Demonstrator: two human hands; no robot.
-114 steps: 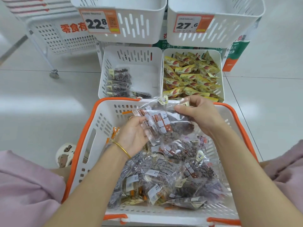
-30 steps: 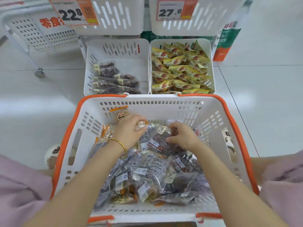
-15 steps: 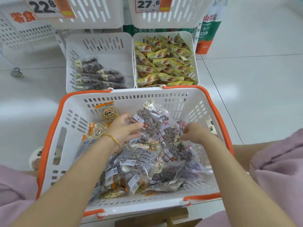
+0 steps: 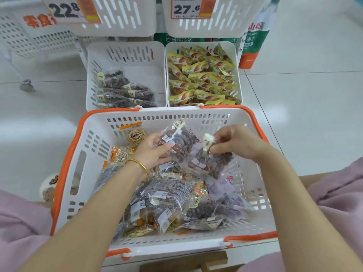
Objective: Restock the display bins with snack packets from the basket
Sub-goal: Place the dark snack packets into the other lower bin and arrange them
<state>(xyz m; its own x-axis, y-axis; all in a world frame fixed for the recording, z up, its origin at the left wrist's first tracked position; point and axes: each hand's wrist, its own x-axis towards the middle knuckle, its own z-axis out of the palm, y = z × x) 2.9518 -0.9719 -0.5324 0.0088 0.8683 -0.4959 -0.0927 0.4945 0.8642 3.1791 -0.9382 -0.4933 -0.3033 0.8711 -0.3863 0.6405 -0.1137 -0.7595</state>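
Now, the white, orange-rimmed basket (image 4: 94, 154) sits with pale floor tiles (image 4: 304, 114) all around it, a heap of packets (image 4: 167, 201) in its near half. Above the heap, the left hand (image 4: 155, 152) grasps a clear packet of dark snacks (image 4: 180, 140); the right hand (image 4: 237, 143) pinches a second packet (image 4: 210, 163) by its label. Just past the far rim, the left bin (image 4: 125, 55) has open room at its back, and the right bin (image 4: 236, 61) brims with yellow packets (image 4: 202, 79).

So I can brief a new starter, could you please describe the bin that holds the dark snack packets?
Find the orange-rimmed basket; two white bins stand side by side beyond its far rim. It is the left bin, below the 22.8 price tag. It holds a few clear packets of dark pieces, whereas its neighbour is heaped with yellow packets.
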